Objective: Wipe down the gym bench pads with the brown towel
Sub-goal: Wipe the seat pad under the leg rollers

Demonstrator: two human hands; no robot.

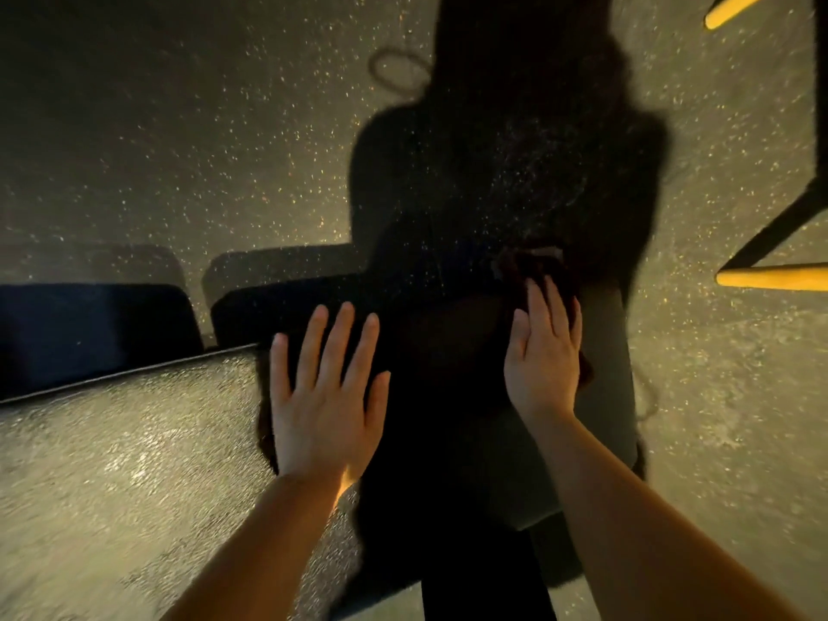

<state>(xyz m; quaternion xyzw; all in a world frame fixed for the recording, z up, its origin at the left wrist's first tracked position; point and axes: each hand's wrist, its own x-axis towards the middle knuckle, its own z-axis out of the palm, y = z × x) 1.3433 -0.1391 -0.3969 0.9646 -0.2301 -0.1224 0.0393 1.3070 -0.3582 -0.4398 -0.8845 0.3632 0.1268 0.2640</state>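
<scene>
We saw the left hand [325, 396] spread flat, fingers straight, pressing on the dark bench pad [600, 396]. The right hand [544, 356] lay flat with fingers together on the brown towel [528, 266], which sat bunched at the pad's far right part. A textured pad [112, 463] lay near left; yellow bars [775, 277] far right, speckled floor [201, 150] beyond.

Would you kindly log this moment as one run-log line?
step: wiping pad | right hand: flat on brown towel | left hand: flat on bench pad | lighting: dim, shadowed
</scene>
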